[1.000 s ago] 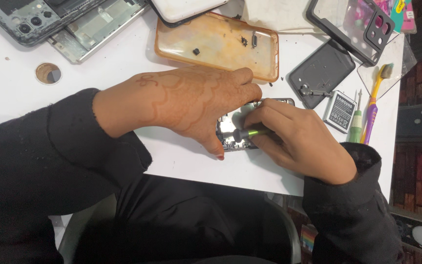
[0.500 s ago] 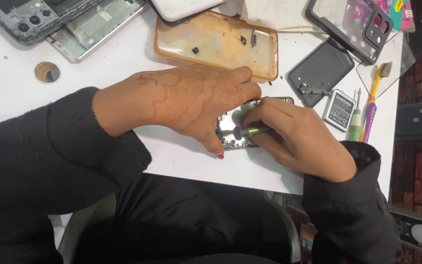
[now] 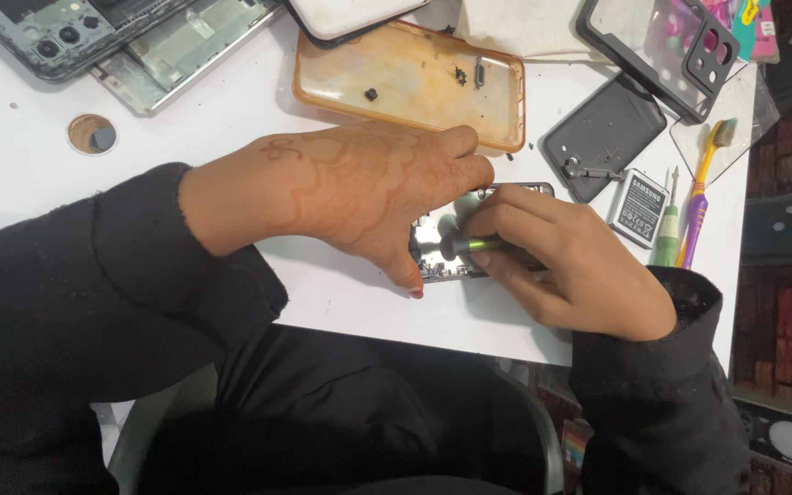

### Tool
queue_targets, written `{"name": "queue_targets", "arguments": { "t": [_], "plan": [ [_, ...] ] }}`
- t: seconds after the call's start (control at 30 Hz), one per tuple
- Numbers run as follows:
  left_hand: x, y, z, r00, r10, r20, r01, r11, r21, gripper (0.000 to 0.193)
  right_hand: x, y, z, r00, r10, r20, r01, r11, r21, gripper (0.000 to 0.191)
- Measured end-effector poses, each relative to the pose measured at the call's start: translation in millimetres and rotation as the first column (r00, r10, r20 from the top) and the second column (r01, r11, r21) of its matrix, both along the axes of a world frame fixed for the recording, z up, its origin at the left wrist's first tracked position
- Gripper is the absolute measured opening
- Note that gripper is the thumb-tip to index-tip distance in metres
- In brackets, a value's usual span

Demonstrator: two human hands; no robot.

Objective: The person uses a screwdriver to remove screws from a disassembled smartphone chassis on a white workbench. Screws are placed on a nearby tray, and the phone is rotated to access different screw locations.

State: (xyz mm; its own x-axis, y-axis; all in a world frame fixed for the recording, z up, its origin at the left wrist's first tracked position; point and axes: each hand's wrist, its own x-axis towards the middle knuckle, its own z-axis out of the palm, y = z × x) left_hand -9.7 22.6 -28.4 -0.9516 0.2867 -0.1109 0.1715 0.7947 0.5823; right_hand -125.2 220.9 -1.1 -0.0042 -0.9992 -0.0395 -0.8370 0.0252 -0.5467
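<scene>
Opened phone (image 3: 456, 261) lies flat near the front edge of the white table (image 3: 341, 302), mostly covered by both hands. From my remote seat I see my left hand (image 3: 359, 197) spread over it from above, fingers pressed down along its far side and the thumb hooked at its near edge, pinning it in place. My right hand (image 3: 570, 270) has its fingers clenched around a small green-handled screwdriver (image 3: 478, 246), its tip set into the bare metal interior; the exact screw it meets is hidden, I think, under the fingertips.

I judge the phone light, stiff and fragile with its back off: the exposed board should not be squeezed. The frame edges are the safe place to hold, as the left hand does, and the smooth table could let it slide if the pinning loosens.

Toward the far edge lies an amber translucent phone case (image 3: 410, 82) holding loose dark bits. Toward the right edge sit a grey back cover (image 3: 602, 133), a small battery (image 3: 639, 206) and a yellow-and-purple toothbrush (image 3: 703, 192).
</scene>
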Motion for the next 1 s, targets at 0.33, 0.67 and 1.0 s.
{"name": "queue_targets", "arguments": {
  "t": [0.33, 0.67, 1.0],
  "plan": [
    [-1.1, 0.8, 2.2, 0.999, 0.011, 0.033, -0.011, 1.000, -0.012, 0.094, 1.8, -1.3, -1.4, 0.993, 0.039, -0.114, -0.041, 0.999, -0.020, 0.024],
    [0.0, 0.7, 1.9, 1.000, 0.007, -0.001, -0.007, 1.000, 0.006, 0.096, 1.8, -2.3, -1.6, 1.000, 0.016, -0.015, -0.016, 1.000, 0.011, 0.027],
    [-1.5, 3.9, 3.7, 1.000, 0.010, -0.016, -0.010, 1.000, -0.018, 0.095, -1.5, -1.3, -3.9, 1.000, -0.013, 0.022, 0.012, 0.999, 0.046, 0.027]
  ]
}}
